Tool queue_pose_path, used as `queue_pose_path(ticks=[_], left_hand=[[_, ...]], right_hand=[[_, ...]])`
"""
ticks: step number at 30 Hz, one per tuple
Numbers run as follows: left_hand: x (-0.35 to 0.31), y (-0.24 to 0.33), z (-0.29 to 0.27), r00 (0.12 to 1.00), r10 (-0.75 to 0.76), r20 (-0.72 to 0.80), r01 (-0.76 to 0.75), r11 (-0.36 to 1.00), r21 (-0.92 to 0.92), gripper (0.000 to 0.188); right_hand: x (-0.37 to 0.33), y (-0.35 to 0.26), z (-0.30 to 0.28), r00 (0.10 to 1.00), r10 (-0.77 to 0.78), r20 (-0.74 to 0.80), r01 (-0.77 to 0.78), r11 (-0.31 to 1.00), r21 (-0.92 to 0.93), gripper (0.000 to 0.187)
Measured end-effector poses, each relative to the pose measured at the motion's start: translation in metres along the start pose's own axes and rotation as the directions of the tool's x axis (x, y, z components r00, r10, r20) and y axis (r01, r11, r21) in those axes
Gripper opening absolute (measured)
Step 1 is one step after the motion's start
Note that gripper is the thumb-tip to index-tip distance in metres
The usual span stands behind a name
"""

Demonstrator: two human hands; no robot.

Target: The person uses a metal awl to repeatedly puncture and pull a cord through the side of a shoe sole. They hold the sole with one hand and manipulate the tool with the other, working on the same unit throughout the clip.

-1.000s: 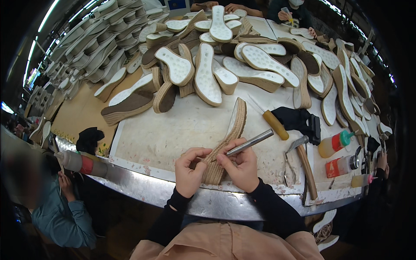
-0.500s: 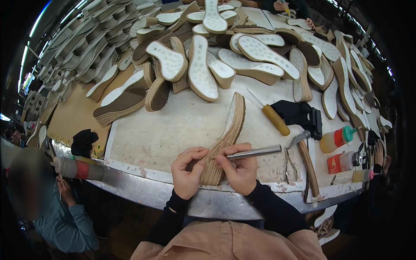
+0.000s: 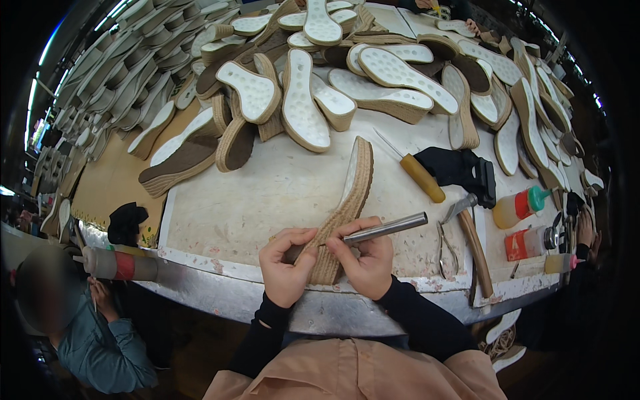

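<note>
A wedge shoe sole (image 3: 361, 175) wrapped in tan braided rope stands on its side at the table's near edge, its toe end pointing away from me. My left hand (image 3: 283, 267) grips its heel part from the left, fingers and thumb closed on the braid. Between the fingers and thumb of my right hand (image 3: 369, 267) is a silver metal rod-shaped tool (image 3: 400, 225). Its thick end sticks out up to the right. A thin tip points left against the braid beside my left thumb; what it touches is too small to make out.
A heap of wedge soles (image 3: 307, 100) covers the table's far side. Right of me lie an awl (image 3: 424, 179), a black cloth item (image 3: 453, 175), pliers (image 3: 447, 250), a hammer (image 3: 475, 257) and glue bottles (image 3: 517, 208). A co-worker (image 3: 107, 347) sits at the left, near a grey bottle (image 3: 120, 265).
The outer end of the metal tool has tipped upward, and its tip now shows against the braid. My left hand keeps its hold on the sole. The whole view has shifted slightly.
</note>
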State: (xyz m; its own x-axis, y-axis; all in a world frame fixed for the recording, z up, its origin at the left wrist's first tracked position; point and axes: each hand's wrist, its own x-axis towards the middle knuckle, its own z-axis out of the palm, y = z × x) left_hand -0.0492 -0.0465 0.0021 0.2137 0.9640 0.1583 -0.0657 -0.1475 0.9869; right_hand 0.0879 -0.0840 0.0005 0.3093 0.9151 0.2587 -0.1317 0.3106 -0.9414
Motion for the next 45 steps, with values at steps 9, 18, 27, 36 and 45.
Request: queue_pose_path(ticks=[9, 18, 27, 36, 45], left_hand=[[-0.001, 0.007, 0.002, 0.993, -0.114, -0.037, 0.117, 0.99, 0.075, 0.018], [0.0, 0.0, -0.001, 0.998, -0.056, -0.008, 0.056, 0.996, 0.069, 0.018], [0.002, -0.001, 0.002, 0.996, 0.072, -0.047, -0.066, 0.991, 0.116, 0.017], [0.005, 0.009, -0.001, 0.994, 0.111, -0.001, -0.103, 0.929, 0.356, 0.015], [0.005, 0.007, -0.003, 0.998, 0.057, -0.015, -0.053, 0.978, 0.199, 0.016]], right_hand=[[0.005, -0.003, -0.001, 0.994, 0.106, -0.041, -0.098, 0.981, 0.169, 0.024], [0.003, 0.001, -0.005, 0.996, 0.083, 0.023, -0.085, 0.993, 0.077, 0.023], [0.002, 0.003, -0.005, 0.996, 0.084, 0.042, -0.085, 0.996, 0.032, 0.028], [0.004, 0.002, -0.001, 0.994, 0.11, 0.017, -0.111, 0.994, 0.024, 0.027], [0.003, 0.003, -0.005, 0.996, 0.083, 0.036, -0.084, 0.996, 0.011, 0.024]])
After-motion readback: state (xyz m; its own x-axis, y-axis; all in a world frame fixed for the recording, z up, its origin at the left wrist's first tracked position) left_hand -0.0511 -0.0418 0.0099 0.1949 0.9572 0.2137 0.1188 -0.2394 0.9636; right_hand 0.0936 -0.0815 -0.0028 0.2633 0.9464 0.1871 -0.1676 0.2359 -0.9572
